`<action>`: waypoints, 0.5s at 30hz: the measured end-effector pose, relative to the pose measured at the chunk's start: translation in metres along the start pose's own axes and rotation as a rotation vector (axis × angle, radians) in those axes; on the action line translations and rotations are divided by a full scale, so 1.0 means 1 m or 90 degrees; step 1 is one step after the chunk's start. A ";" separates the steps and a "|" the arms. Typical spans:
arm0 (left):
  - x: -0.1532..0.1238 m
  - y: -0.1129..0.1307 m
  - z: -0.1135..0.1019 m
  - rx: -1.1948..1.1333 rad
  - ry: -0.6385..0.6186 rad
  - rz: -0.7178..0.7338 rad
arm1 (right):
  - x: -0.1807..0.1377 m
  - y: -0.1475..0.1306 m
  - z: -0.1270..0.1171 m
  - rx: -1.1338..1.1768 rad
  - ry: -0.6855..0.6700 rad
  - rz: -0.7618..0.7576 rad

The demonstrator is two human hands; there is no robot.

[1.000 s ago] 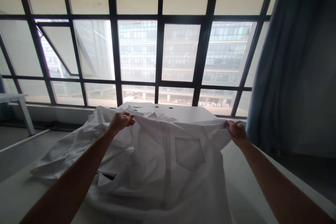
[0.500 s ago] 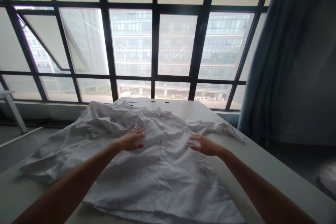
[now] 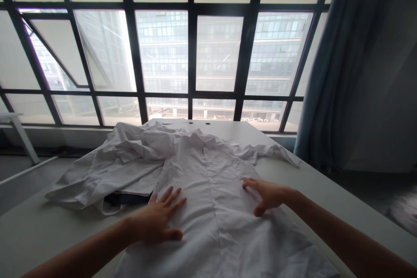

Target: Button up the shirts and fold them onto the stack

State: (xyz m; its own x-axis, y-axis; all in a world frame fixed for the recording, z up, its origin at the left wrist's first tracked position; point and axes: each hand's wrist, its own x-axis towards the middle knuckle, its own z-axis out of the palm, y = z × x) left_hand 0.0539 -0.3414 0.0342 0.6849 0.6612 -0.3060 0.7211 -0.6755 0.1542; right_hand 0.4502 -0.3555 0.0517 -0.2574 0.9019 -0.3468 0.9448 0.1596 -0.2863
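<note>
White long-sleeved cotton button-front shirt, lying front up on a white rectangular desk, at the centre of the view and extending to 6 o'clock. Its long axis runs roughly from 12 to 6 o'clock, marked by the button placket. The collar lies at the far end, while the near hem passes out of view at the lower edge of the frame.

Step in hand: both hands are on the front panel, which lies largely flat. A square chest pocket shows just right of the placket. The shirt's other side is rumpled into overlapping folds at 10 o'clock, above a dark patch of uncertain nature. A crumpled sleeve extends toward 2 o'clock.

Left hand: open, palm down, fingers spread flat on the cloth, left of the placket. Right hand: open, fingers curved, their tips resting on the cloth right of the placket. Neither hand grips the shirt.

Background: dark-framed window at 12 o'clock; blue-grey curtain at 2 o'clock.
</note>
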 end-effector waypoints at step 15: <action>0.068 0.025 -0.046 0.007 0.138 -0.028 | 0.053 -0.048 -0.014 -0.036 0.192 -0.029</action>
State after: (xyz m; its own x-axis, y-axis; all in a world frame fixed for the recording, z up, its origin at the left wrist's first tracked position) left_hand 0.1234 -0.2985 0.0607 0.6600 0.7442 -0.1022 0.7504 -0.6470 0.1351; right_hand 0.3938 -0.3098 0.0592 -0.2366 0.9702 -0.0522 0.9454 0.2174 -0.2428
